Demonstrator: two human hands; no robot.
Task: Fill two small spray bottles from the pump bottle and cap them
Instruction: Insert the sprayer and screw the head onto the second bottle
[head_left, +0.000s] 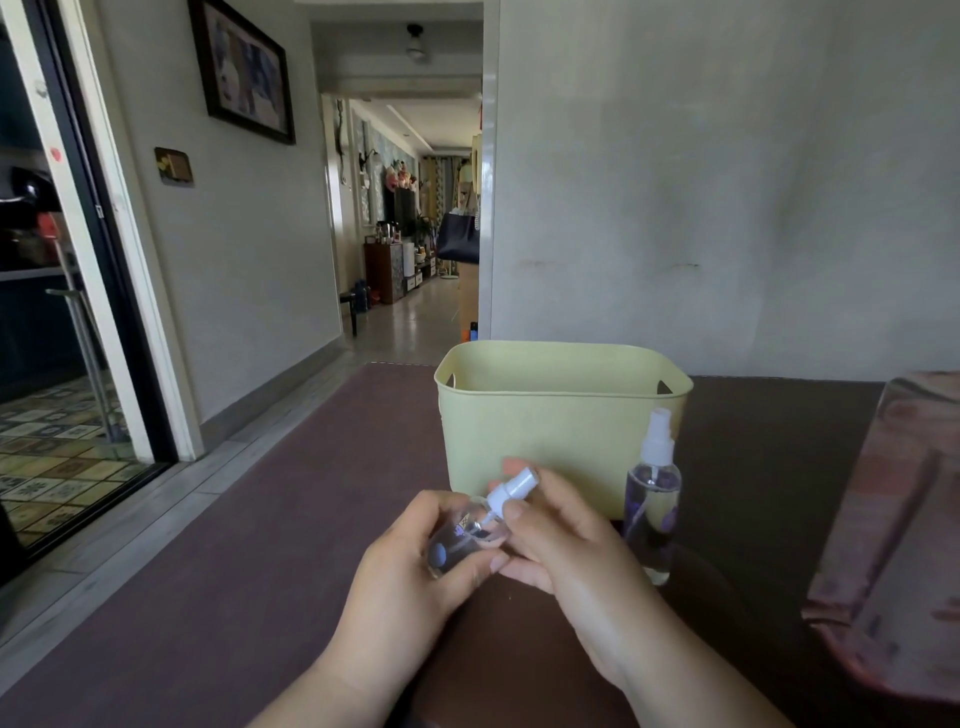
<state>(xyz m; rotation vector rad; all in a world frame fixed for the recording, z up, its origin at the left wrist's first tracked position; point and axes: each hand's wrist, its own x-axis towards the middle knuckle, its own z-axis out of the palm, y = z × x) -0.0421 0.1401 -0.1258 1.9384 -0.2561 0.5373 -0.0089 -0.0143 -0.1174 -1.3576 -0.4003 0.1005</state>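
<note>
A small clear spray bottle (460, 538) with purple flower print lies tilted in my left hand (415, 561), whose fingers curl round its body. My right hand (561, 535) pinches the white spray head (511, 488) at the bottle's neck. A second, taller clear spray bottle (652, 499) with its white spray head on stands upright on the table to the right of my hands, holding liquid. No pump bottle is in view.
A pale yellow plastic basket (561, 415) stands just behind my hands on the dark brown table (260, 597). A patterned cloth (893, 545) lies at the right edge. A wall is behind the table, a hallway and a glass door to the left.
</note>
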